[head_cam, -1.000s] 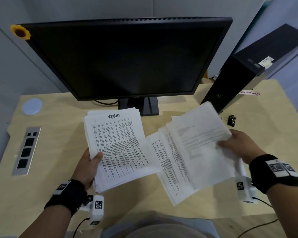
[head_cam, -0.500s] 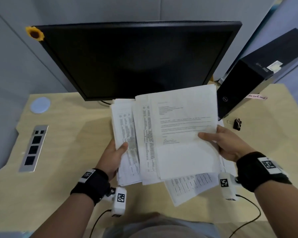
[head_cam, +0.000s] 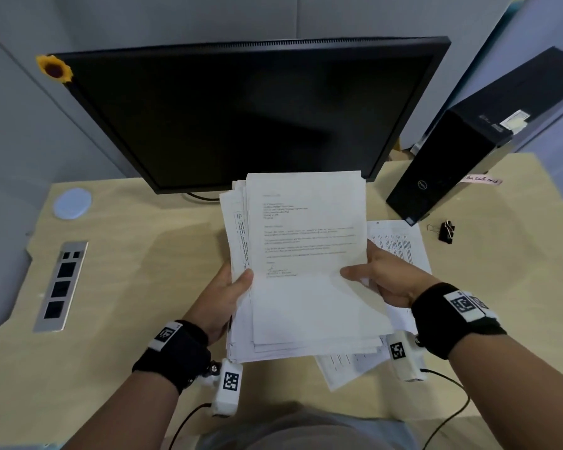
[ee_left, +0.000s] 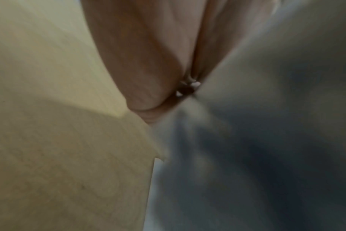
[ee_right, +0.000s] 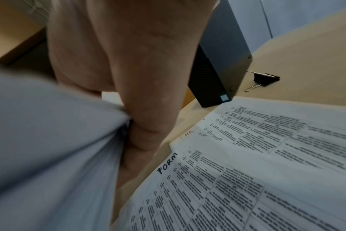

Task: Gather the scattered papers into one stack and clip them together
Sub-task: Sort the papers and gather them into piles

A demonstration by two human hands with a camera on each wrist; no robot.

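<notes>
Papers (head_cam: 306,254) white, uneven stack, letter topmost; left hand (head_cam: 223,297), right hand (head_cam: 384,277) grasping edges.

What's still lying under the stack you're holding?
Under the held stack, gripped by the left hand and right hand, loose printed sheets lie on the desk; one reads "FORM". How many, the stack hides.

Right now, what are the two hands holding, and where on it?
Both hold the stack of papers: the left hand grips its left edge, the right hand its right edge, thumbs on the top sheet. Loose sheets remain on the desk.
</notes>
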